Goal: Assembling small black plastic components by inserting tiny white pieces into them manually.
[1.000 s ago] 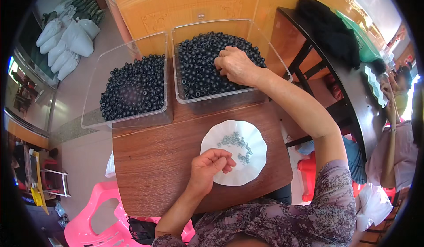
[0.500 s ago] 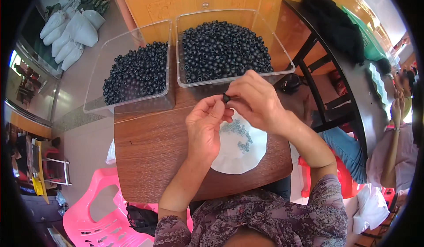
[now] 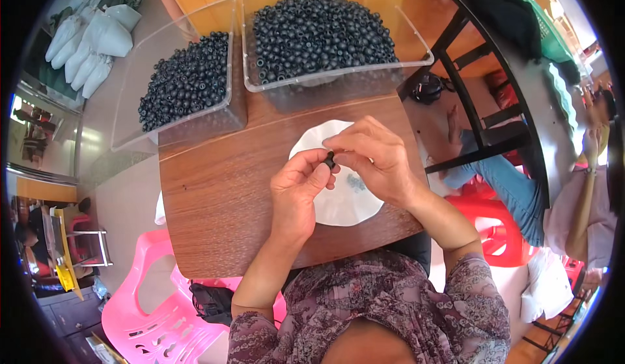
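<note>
My left hand (image 3: 296,191) pinches a small black bead-like part (image 3: 330,161) between thumb and fingertips. Close against it is my right hand (image 3: 381,159), its thumb and fingers curled together at the part's top; anything between them is too small to make out. Both hands are held over a white wavy-rimmed plate (image 3: 345,213). On that plate lie small clear bluish pieces (image 3: 355,182), partly covered by my right hand. Beyond the hands, two clear plastic tubs, the left one (image 3: 236,58) and the right one (image 3: 338,76), hold heaps of similar black parts.
The brown wooden table (image 3: 221,201) carries the tubs and plate. A pink plastic chair (image 3: 124,292) is at the lower left. To the right stand a dark table (image 3: 521,97) and a red stool (image 3: 498,227), with another person seated there. White sacks (image 3: 104,35) lie at the far left.
The view has tilted, so the tubs and plate appear higher. My right fingers have shifted at the top of the black part, which stays in my left hand.
</note>
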{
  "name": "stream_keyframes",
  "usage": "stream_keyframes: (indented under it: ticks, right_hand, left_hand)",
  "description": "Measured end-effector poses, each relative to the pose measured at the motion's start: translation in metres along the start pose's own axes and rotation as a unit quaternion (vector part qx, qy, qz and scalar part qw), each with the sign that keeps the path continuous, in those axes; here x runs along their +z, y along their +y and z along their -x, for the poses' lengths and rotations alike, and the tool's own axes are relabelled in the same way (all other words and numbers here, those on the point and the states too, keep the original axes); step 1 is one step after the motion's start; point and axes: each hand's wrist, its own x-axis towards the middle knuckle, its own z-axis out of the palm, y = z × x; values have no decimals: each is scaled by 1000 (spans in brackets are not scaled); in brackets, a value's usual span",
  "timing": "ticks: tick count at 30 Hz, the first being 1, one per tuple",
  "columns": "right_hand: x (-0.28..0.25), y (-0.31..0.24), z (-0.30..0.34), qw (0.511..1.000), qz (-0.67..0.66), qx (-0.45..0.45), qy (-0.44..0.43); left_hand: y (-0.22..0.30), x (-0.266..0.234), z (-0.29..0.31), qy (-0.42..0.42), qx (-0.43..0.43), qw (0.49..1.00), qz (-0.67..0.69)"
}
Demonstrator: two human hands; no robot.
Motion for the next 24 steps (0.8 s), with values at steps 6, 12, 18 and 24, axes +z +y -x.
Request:
stream_keyframes:
  ticks: [6,12,18,24]
  right_hand:
    - [0,5,17,999,-12,25,-31]
    - [11,1,34,999,-5,41,32]
    - [11,-1,49,978,-128,162,25]
    - [14,-3,58,974,-134,180,24]
  left_hand:
    - [-1,-3,12,-16,-46,998,-30]
    - [-13,1,19,9,-13,999,-50]
    - [-17,-6,19,18,-32,999,6]
    - [-21,-10,19,48,-46,997,49]
